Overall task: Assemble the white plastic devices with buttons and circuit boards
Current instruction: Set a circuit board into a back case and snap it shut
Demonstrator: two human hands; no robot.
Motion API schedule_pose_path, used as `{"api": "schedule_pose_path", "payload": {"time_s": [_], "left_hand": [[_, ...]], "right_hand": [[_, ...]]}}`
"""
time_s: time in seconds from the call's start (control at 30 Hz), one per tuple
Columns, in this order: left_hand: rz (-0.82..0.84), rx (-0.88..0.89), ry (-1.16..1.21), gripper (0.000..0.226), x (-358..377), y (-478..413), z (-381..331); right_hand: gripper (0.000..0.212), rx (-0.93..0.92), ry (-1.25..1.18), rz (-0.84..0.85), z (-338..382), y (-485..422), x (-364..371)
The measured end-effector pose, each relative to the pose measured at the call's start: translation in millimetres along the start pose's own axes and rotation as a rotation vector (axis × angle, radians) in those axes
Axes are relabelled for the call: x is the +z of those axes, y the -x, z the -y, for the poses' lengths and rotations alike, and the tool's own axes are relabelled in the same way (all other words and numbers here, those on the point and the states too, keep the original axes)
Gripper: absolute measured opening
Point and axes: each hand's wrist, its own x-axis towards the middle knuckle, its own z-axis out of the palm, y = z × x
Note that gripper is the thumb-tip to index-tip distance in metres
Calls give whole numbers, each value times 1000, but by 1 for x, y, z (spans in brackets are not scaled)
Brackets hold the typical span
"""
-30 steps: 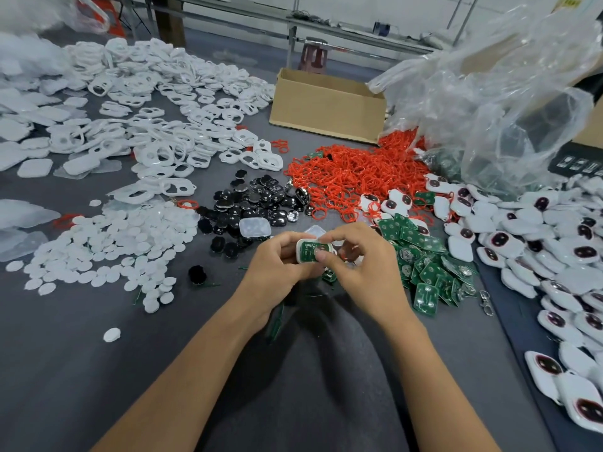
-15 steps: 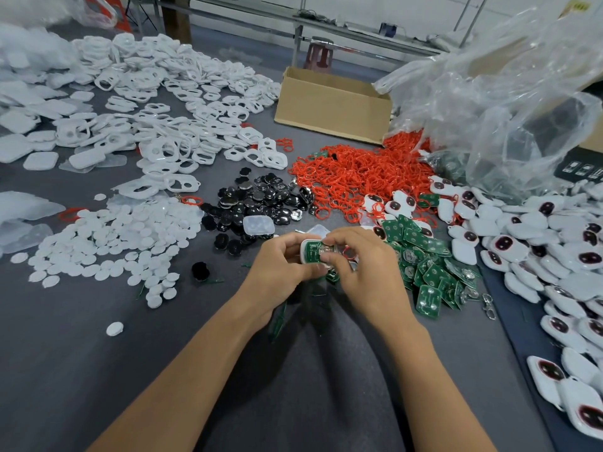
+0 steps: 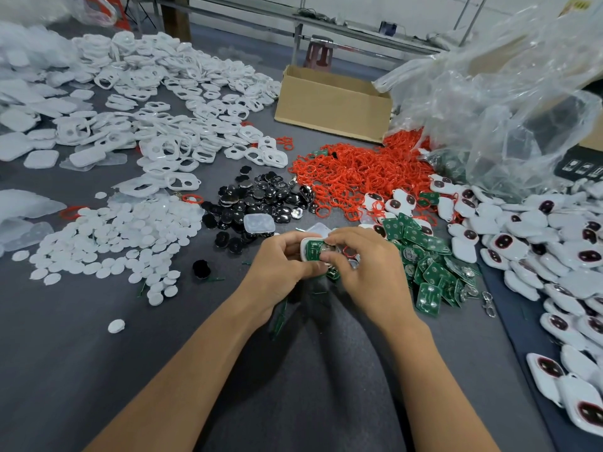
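White plastic shell (image 3: pixel 305 248), green circuit board (image 3: pixel 314 250) face-up inside, held just above the counter (image 3: pixel 98 370) beside the spare-board pile (image 3: pixel 430 269): left grip (image 3: pixel 280 267) clasps the shell to steady it, right grip (image 3: pixel 362 265) pinches the board, apparently seating it.

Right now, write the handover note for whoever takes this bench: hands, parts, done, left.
Left hand grips a white shell with a green board seated in it; right hand pinches its other end.
Spare circuit boards lie right of the hands, black buttons and red rings beyond, white frames far left.
Done: assembled devices piled at right.
Left: this unit is not yet closed; many loose parts to assemble.
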Motion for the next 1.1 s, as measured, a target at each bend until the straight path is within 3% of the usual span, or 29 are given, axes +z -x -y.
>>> {"api": "schedule_pose_path", "payload": {"time_s": [0.9, 1.1], "left_hand": [[8, 4, 23, 37, 1, 1, -1], [-3, -53, 151, 18, 2, -1, -3]], "right_hand": [[10, 10, -9, 32, 2, -1, 3], [10, 6, -23, 25, 2, 0, 3]]}}
